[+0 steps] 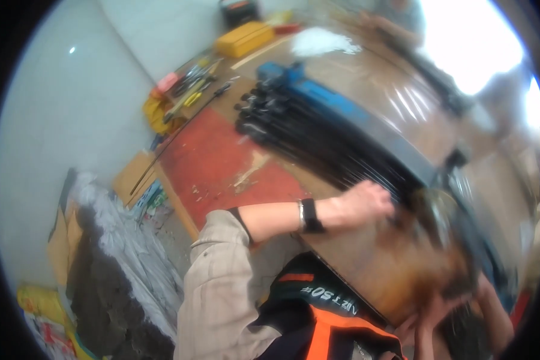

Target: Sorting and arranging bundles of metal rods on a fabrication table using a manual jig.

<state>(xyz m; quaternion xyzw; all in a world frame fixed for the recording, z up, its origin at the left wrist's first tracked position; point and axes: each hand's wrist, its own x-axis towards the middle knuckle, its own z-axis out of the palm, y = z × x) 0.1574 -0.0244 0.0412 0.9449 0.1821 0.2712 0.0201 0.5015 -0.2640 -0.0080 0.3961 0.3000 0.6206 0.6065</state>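
Observation:
My left hand (366,203), with a black band at the wrist, reaches over the workbench. Its fingers are curled closed beside the near ends of a bundle of long black rods (321,141). Something dark and blurred lies at its fingertips; I cannot make out what it is. Behind the rods runs a long blue-and-grey metal rail (372,129). At the lower right, what seems to be my right hand (425,318) is by the brown-stained bench edge (372,270), its fingers smeared. Another bare forearm (493,309) shows beside it; whose it is, I cannot tell.
A red sheet (222,162) covers part of the bench. Hand tools (192,84) and a yellow box (244,39) sit at the far left. A thin rod (180,135) lies along the left edge. Grey-white sheeting (129,240) is heaped below. Another person (396,21) is at the back.

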